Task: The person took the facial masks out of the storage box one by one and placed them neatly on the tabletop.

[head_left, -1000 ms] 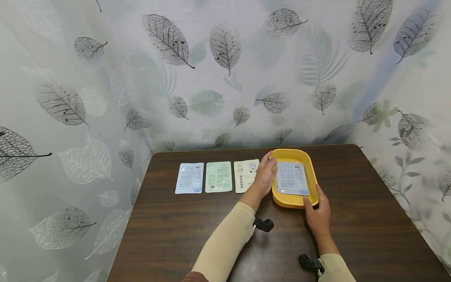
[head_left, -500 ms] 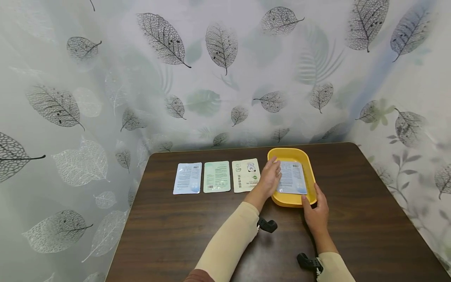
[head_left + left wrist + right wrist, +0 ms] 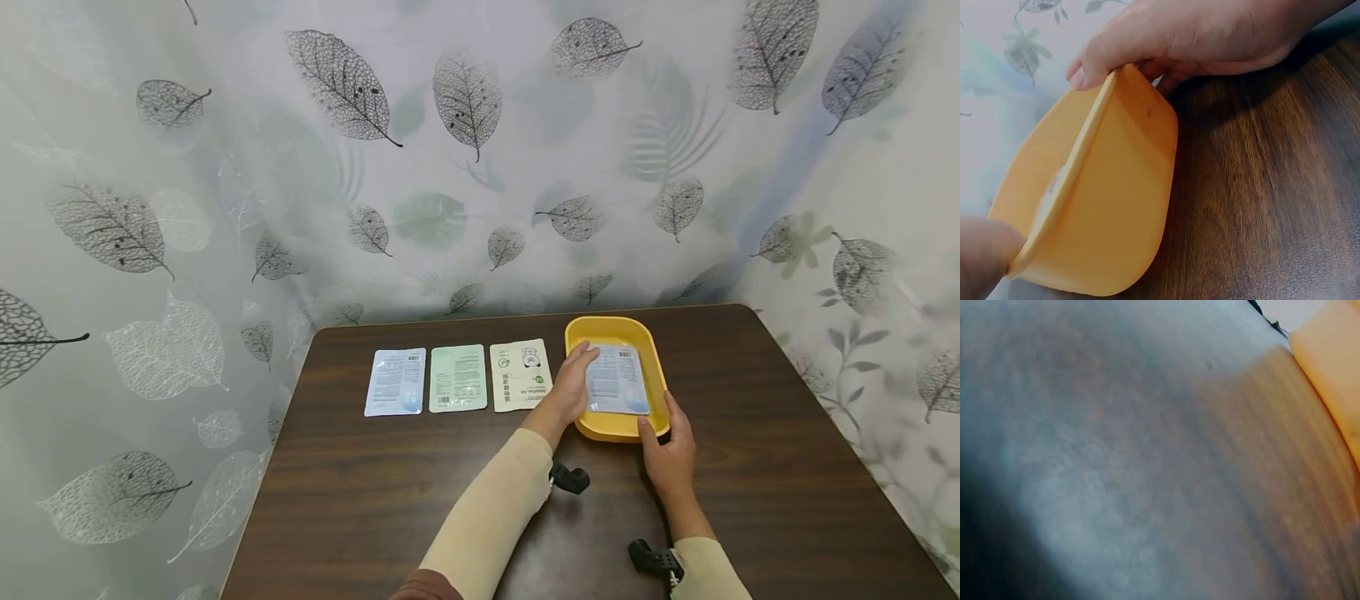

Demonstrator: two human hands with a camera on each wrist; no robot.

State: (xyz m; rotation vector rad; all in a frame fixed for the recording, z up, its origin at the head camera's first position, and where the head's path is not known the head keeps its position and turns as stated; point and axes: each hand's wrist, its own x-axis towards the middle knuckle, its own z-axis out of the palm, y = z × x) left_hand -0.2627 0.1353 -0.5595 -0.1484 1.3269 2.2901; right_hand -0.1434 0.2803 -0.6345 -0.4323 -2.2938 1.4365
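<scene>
A yellow plastic basin (image 3: 607, 432) rests on the dark wooden table. Inside it a flat blue-and-white printed packet (image 3: 618, 379) lies by the basin's left wall. My left hand (image 3: 564, 398) is over the basin's left rim, its fingers extended at the packet's left edge. In the left wrist view, a digit (image 3: 984, 250) of it overlaps the rim. My right hand (image 3: 672, 454) grips the near right corner of the basin. Its thumb (image 3: 1087, 74) lies over the rim with the other fingers below. The right wrist view shows mostly blurred table and the basin's side (image 3: 1335, 381).
Left of the basin, a blue packet (image 3: 395, 382), a green packet (image 3: 458, 379) and a cream packet (image 3: 519, 375) lie in a row. Behind the table hangs a leaf-patterned curtain (image 3: 480, 200). Black wrist cameras (image 3: 570, 478) show at both wrists.
My left hand has shifted from the basin's left rim inward and toward the near side, uncovering the cream packet. The right hand keeps its grip. The whole head view has drifted slightly.
</scene>
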